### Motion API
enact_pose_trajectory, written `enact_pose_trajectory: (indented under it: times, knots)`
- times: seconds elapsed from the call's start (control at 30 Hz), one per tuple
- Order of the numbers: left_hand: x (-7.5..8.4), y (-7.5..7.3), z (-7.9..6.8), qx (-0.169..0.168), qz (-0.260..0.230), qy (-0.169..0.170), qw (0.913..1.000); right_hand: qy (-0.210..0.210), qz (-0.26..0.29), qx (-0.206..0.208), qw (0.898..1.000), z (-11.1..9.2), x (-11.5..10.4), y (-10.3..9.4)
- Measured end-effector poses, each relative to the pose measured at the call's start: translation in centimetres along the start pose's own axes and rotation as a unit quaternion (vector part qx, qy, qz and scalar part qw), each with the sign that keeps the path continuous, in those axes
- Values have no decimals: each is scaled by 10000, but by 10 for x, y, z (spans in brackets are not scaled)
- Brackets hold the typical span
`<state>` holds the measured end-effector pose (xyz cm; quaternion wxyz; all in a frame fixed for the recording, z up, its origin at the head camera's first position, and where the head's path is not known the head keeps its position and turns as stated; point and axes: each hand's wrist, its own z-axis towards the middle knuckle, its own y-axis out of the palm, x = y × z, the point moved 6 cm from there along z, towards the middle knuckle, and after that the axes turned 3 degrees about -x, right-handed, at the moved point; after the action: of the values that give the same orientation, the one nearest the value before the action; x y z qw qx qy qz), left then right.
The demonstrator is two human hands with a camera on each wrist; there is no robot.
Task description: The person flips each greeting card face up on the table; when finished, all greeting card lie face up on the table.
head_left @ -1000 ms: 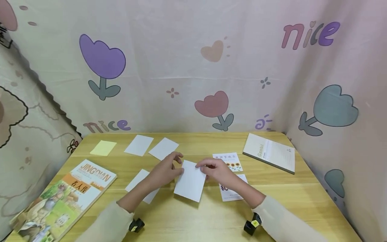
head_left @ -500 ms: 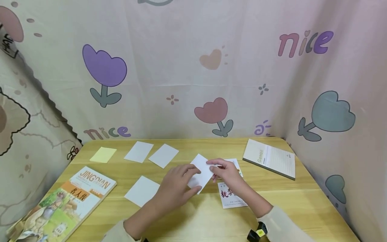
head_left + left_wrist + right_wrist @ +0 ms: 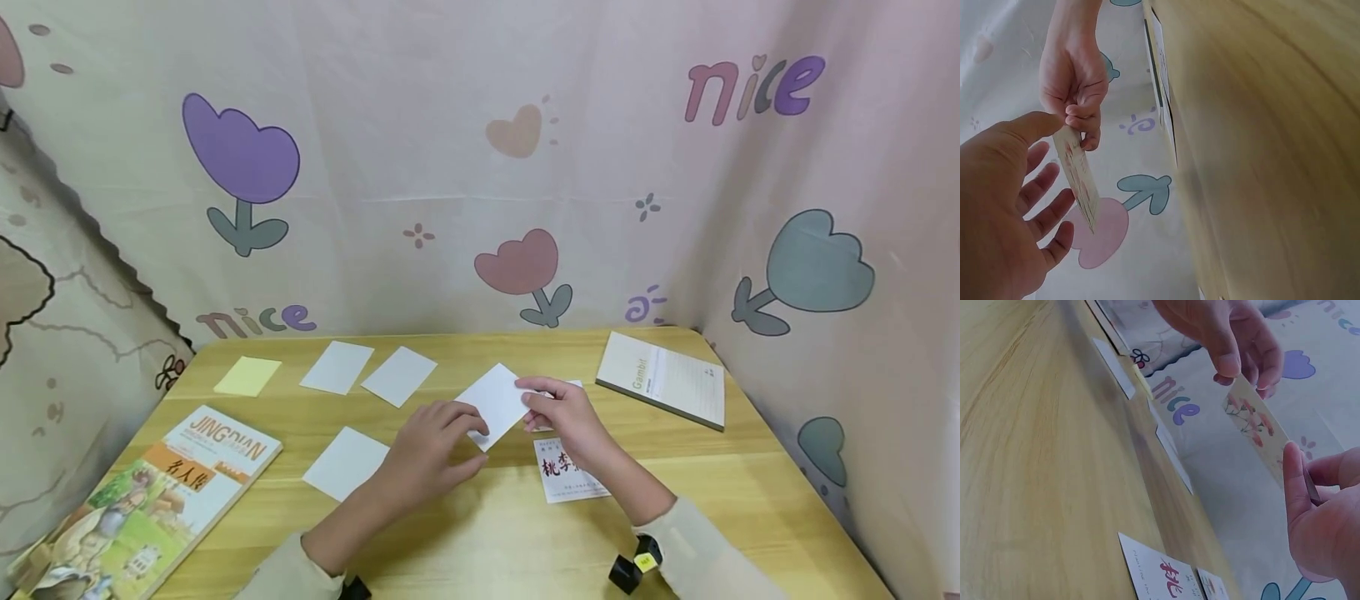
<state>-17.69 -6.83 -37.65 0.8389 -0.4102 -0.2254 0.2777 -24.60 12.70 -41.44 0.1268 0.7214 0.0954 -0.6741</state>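
Observation:
My right hand (image 3: 567,417) pinches the right edge of a card (image 3: 495,402) above the table, thumb on one side and fingers on the other. White faces up in the head view; the right wrist view shows pinkish-red flowers on the card's underside (image 3: 1252,422). Its edge looks layered in the left wrist view, so I cannot tell whether it is one card or several. At the card's near left corner is my left hand (image 3: 431,454), fingers spread and loosely bent, thumb apart from them. Beneath the right hand lie a card with red characters (image 3: 558,475) and a partly hidden card (image 3: 576,385).
White cards lie left of the hands: a back-left card (image 3: 337,367), another back card (image 3: 399,377) and a nearer card (image 3: 345,462). A yellow paper square (image 3: 247,377), a colourful book (image 3: 150,508) and a grey-white notebook (image 3: 663,379) also lie on the wooden table (image 3: 495,542).
Both hands have lifted the white card and moved it up and right, turning it. The right hand now pinches its right edge; the left hand's fingers have loosened at the near left corner.

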Motion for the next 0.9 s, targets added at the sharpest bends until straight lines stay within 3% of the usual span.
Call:
enact_pose_trajectory:
  times: [0.27,0.37,0.47,0.57,0.7,0.8,0.9]
  knots:
    - [0,-3,2,215,-317,-55,9993,31,197,-18,9998,-3,-3,2]
    - [-1,-5,2,279,-650,-285,9971,-7,181,-98,9998,-3,-3,3]
    - [-5,-9,3,163,-1159,-783,9900,-71,8,-153,9999,-2,-3,3]
    - [-13,-12,3,46,-1834,-1417,9728,-207,-251,-121,9994,-3,-4,3]
    - [-24,-13,-1,-110,-2709,-2176,9376,-519,-582,-79,9969,-4,-8,5]
    - [-30,-14,-4,-192,-3107,-2530,9160,-760,-787,-85,9940,-5,-11,7]
    - [-33,-14,-4,-215,-3302,-2687,9046,-1013,-1020,-30,9896,-7,-16,5]
